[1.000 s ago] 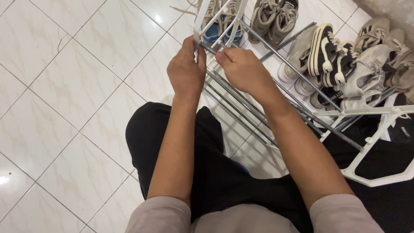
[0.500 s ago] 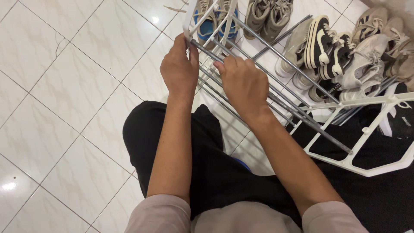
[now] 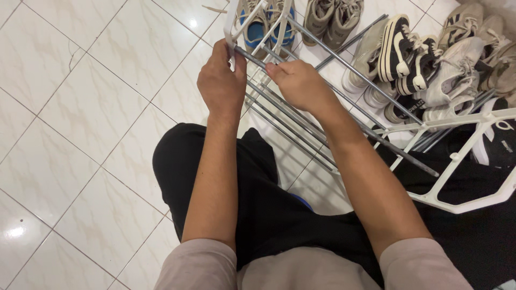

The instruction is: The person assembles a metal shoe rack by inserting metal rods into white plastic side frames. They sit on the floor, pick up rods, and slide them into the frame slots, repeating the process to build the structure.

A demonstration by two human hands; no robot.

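Beside the shoes [image 3: 408, 64] on the floor [image 3: 80, 107], the left hand [image 3: 220, 83] grips the white frame [image 3: 232, 27] while the right hand [image 3: 301, 83] pinches a rod [image 3: 349, 72] at its end; both parts look light, stiff, probably slippery.

A white plastic side frame [image 3: 235, 24] of a shoe rack is gripped by the left hand [image 3: 220, 86], while a grey metal rod [image 3: 252, 58] is pinched near its end by the right hand [image 3: 301, 83], just beside the frame. More rods [image 3: 293, 126] are seen over the white tiled floor [image 3: 80, 107], with sneakers [image 3: 408, 64] lined up beyond and a second white frame [image 3: 457, 161] at right.
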